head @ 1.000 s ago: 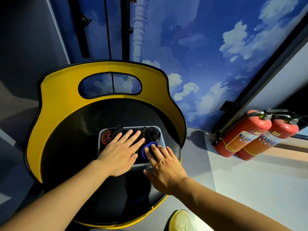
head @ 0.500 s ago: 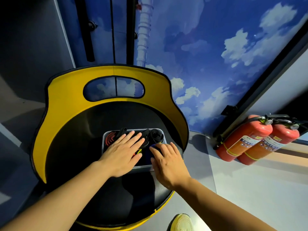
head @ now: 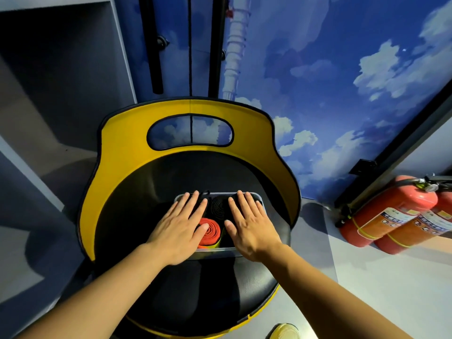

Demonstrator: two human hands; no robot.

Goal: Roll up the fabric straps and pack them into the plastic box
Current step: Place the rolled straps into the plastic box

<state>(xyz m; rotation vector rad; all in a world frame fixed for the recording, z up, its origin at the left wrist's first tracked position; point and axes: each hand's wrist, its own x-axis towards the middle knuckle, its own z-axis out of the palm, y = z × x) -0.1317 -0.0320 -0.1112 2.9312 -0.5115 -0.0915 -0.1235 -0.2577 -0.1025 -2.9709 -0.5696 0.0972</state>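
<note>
Fingers flat over plastic box, extinguishers nearby

left hand and right hand lie flat over the plastic box, hiding most of its contents and both side walls; right-hand fire extinguisher and shoe cut off by frame edges; extinguisher label text too small to read

hands: left, right flat on plastic box | orange roll, black roll between
</note>
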